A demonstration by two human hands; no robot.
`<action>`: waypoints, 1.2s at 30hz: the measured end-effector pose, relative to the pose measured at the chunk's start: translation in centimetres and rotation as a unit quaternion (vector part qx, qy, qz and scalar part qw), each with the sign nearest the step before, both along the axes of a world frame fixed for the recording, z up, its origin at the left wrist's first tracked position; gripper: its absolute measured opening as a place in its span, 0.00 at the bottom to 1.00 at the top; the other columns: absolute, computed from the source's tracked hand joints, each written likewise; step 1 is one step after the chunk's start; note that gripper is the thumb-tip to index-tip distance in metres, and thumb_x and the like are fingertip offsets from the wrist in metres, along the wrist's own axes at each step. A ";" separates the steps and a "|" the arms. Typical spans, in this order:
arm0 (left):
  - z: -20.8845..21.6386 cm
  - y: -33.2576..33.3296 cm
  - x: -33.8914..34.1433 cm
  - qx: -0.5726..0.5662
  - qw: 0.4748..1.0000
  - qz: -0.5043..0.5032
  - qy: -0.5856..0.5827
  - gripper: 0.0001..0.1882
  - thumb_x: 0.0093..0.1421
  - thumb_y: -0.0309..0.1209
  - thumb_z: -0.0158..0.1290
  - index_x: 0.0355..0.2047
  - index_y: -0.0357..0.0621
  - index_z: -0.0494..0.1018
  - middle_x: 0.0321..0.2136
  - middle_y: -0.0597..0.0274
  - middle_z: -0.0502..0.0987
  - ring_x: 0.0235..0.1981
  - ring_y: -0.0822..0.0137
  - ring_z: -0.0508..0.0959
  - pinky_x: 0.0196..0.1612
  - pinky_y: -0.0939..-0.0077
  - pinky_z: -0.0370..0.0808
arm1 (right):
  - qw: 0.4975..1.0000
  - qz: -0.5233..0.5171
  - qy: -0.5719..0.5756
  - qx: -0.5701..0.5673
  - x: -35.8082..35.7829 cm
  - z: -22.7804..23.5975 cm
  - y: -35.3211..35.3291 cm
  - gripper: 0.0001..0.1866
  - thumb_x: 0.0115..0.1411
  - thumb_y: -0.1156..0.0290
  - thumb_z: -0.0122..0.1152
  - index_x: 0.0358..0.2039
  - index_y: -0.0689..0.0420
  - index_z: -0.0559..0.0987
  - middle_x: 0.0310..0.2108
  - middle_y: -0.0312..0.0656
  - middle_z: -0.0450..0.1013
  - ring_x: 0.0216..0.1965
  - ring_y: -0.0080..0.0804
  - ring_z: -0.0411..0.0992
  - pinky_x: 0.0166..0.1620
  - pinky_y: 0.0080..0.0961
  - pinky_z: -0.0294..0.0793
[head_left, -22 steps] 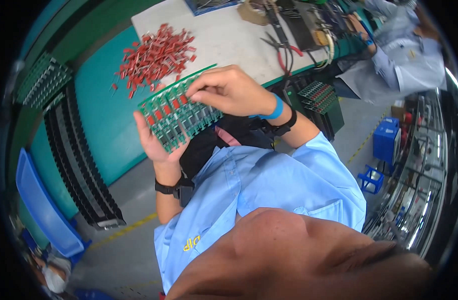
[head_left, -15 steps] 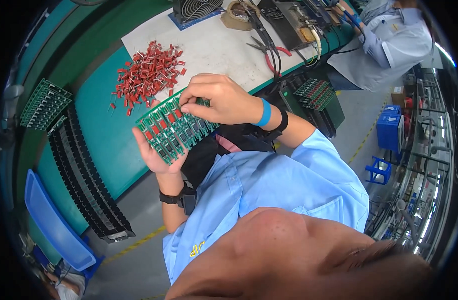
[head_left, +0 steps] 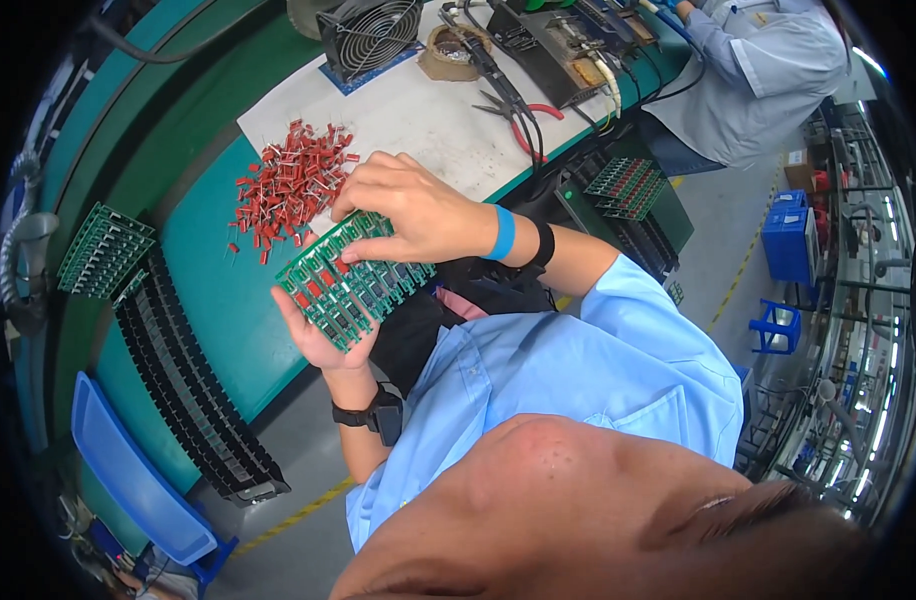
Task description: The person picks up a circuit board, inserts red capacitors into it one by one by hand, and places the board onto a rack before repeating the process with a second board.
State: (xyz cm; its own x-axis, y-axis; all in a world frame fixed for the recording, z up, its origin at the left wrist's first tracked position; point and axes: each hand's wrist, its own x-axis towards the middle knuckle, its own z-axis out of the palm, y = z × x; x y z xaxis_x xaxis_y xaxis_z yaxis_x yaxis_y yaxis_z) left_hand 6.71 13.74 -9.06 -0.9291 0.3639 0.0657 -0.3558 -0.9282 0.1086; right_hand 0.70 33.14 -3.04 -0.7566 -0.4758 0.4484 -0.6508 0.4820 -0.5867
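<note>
A green circuit board panel (head_left: 363, 283) with a row of red box-shaped components and dark chips is held tilted in front of me. My left hand (head_left: 328, 340) supports it from below, thumb at its left end. Across its far edge lies my right hand (head_left: 408, 208), thumb down on the face beside the red components and fingers bent over the far edge. Whether a loose part is under those fingertips is hidden. Just beyond the panel is a heap of red components (head_left: 293, 180) with wire leads.
A black slotted rack (head_left: 193, 370) and upright boards (head_left: 106, 250) stand left, above a blue tray (head_left: 138, 470). Beyond are a fan (head_left: 371, 38), red-handled pliers (head_left: 523, 125) and a pot (head_left: 450, 52). More boards (head_left: 626, 187) stand right, near a co-worker's sleeve (head_left: 793, 60).
My right hand has gone from a pinch above the panel to lying over its far edge, with the thumb on the face. The whole view has shifted slightly.
</note>
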 end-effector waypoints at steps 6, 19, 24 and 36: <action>-0.1 -0.1 0.1 -0.003 1.000 -0.003 -0.030 0.38 0.70 0.60 0.35 0.70 0.47 0.53 0.65 0.47 0.63 0.65 0.48 0.64 0.66 0.42 0.59 | 1.000 0.013 -0.022 -0.016 -0.3 -0.2 0.7 0.17 0.53 0.58 0.71 0.39 0.54 0.80 0.36 0.39 0.74 0.41 0.39 0.70 0.47 0.34 0.67; -0.2 -0.7 0.3 0.033 0.999 -0.038 -0.018 0.38 0.69 0.59 0.36 0.70 0.48 0.53 0.66 0.47 0.61 0.67 0.45 0.60 0.67 0.38 0.54 | 0.961 0.033 -0.243 -0.129 -1.0 -0.3 3.0 0.13 0.62 0.63 0.64 0.37 0.60 0.83 0.31 0.42 0.78 0.33 0.31 0.78 0.39 0.27 0.76; 0.1 -0.8 0.6 0.038 0.998 -0.032 -0.025 0.37 0.70 0.57 0.36 0.70 0.47 0.53 0.66 0.47 0.61 0.67 0.45 0.60 0.67 0.38 0.54 | 0.939 0.063 -0.295 -0.166 -1.2 -0.3 3.2 0.14 0.63 0.62 0.64 0.38 0.61 0.83 0.31 0.40 0.80 0.33 0.24 0.76 0.40 0.23 0.75; 1.4 -0.8 0.8 0.031 0.999 -0.007 -0.026 0.37 0.70 0.55 0.37 0.71 0.45 0.49 0.69 0.51 0.56 0.70 0.47 0.55 0.68 0.36 0.49 | 0.919 0.071 -0.322 -0.217 -1.3 -1.1 2.1 0.15 0.65 0.61 0.63 0.40 0.61 0.83 0.32 0.37 0.80 0.34 0.20 0.74 0.40 0.21 0.73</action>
